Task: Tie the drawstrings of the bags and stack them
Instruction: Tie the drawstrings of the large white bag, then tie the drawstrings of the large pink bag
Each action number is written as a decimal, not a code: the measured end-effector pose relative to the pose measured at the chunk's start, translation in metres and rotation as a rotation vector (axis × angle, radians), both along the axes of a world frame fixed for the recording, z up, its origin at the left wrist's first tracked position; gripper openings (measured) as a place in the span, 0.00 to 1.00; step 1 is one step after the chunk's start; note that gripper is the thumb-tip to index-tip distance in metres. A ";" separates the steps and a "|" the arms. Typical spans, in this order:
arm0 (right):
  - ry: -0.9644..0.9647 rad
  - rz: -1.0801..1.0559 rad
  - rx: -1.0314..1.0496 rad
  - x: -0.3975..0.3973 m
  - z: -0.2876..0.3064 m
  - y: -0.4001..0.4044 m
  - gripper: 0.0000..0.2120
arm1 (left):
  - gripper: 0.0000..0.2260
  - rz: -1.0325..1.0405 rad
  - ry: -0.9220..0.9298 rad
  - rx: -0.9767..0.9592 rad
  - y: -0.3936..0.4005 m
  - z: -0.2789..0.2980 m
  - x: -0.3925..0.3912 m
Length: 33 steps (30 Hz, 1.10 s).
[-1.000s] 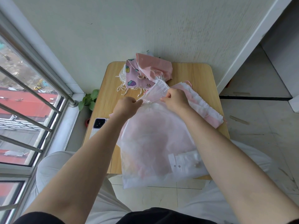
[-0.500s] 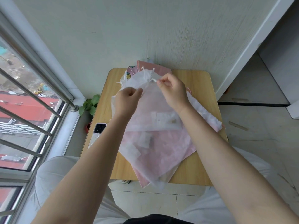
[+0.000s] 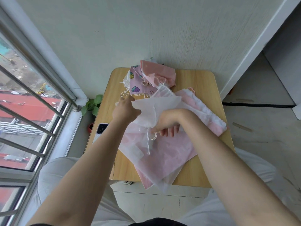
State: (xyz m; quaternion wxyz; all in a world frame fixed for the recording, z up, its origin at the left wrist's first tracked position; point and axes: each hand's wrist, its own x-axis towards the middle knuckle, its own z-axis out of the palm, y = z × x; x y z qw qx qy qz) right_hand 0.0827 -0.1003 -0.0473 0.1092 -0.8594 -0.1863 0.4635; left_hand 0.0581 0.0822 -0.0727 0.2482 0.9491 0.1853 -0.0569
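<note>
Head view: both hands' fingers point(image 3: 164, 132) grip white bag point(image 3: 156, 106).

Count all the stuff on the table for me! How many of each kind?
Bags being handled, white see-through: 1
Bags lying flat, pink-and-white: at least 2
Bags in the far pile, purple strawberry, pink, and white ones partly hidden: at least 2
Phones: 1
Total: at least 6
</note>
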 end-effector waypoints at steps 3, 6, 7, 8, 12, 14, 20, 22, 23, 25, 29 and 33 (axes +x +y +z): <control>-0.404 -0.263 0.205 0.021 0.006 -0.002 0.18 | 0.32 -0.071 0.090 0.050 0.002 -0.005 0.009; -0.757 -0.315 0.268 0.045 -0.006 0.003 0.06 | 0.37 -0.156 0.164 0.108 0.003 -0.008 0.017; -0.710 -0.249 0.214 0.052 -0.009 0.008 0.08 | 0.39 -0.174 0.198 0.107 0.005 -0.008 0.021; -0.616 -0.156 0.111 0.056 -0.015 0.013 0.17 | 0.40 -0.188 0.237 0.107 0.005 -0.009 0.024; -0.412 -0.034 -0.154 0.062 -0.028 0.028 0.30 | 0.36 -0.232 0.370 0.129 0.008 -0.012 0.037; -0.407 -0.017 -0.193 0.062 -0.035 0.030 0.27 | 0.27 -0.203 0.353 0.086 0.009 -0.016 0.040; -0.664 -0.209 -0.019 0.077 0.000 0.022 0.06 | 0.10 -0.036 0.048 -0.043 0.009 0.014 0.054; -0.770 -0.300 0.039 0.090 0.030 0.021 0.04 | 0.07 0.063 -0.224 -0.018 0.006 0.041 0.062; -0.878 -0.354 0.106 0.096 0.044 0.022 0.04 | 0.06 0.107 -0.382 -0.003 0.005 0.054 0.066; -1.164 -0.452 0.317 0.103 0.070 0.025 0.07 | 0.05 0.143 -0.701 -0.059 0.001 0.081 0.075; -1.360 -0.487 0.715 0.112 0.085 0.030 0.15 | 0.18 0.057 -0.864 -0.252 -0.007 0.099 0.090; -1.105 -0.381 0.449 0.125 0.043 0.027 0.18 | 0.20 0.060 -0.479 -0.248 -0.002 0.066 0.100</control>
